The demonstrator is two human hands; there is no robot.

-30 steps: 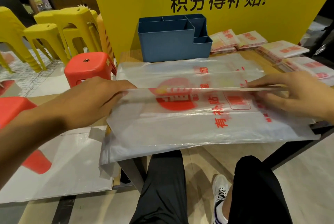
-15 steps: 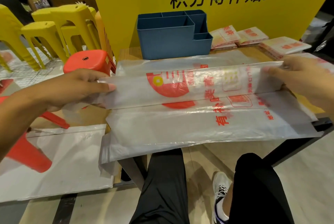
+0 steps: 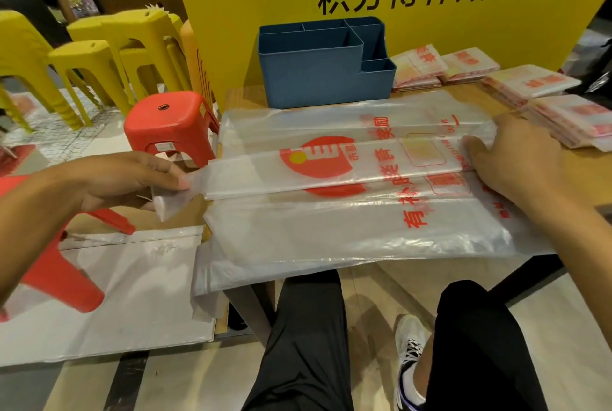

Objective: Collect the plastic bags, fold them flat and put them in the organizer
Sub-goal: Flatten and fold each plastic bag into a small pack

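A clear bag (image 3: 347, 172) with red print lies folded into a long strip across the middle of the frame, on top of a pile of unfolded bags (image 3: 331, 231) that covers the table (image 3: 248, 97) and hangs over its near edge. The left hand (image 3: 132, 178), at centre left, pinches the strip's left end between thumb and fingers, a loose tab of plastic drooping below the fingertips. The right hand (image 3: 516, 162), at centre right, has its thumb and fingers curled round the strip's right end, gripping it; the plastic bunches over the thumb.

Above the bags, at upper centre, stands a blue organizer (image 3: 318, 79) with several open compartments; nothing shows inside them from this angle. It sits against a yellow board (image 3: 430, 46) with black characters. At upper right, 4 stacks of folded bags (image 3: 530, 86) lie on the table, the nearest just beside the right hand.

At left, a red stool (image 3: 172, 125) stands by the table corner, with yellow stools (image 3: 109, 46) behind it at upper left. A white sheet (image 3: 116, 294) lies at lower left under the left forearm, with another red stool's legs (image 3: 59, 265) over it. The person's legs in black trousers (image 3: 304, 344) and a white shoe (image 3: 409, 354) fill the bottom centre.
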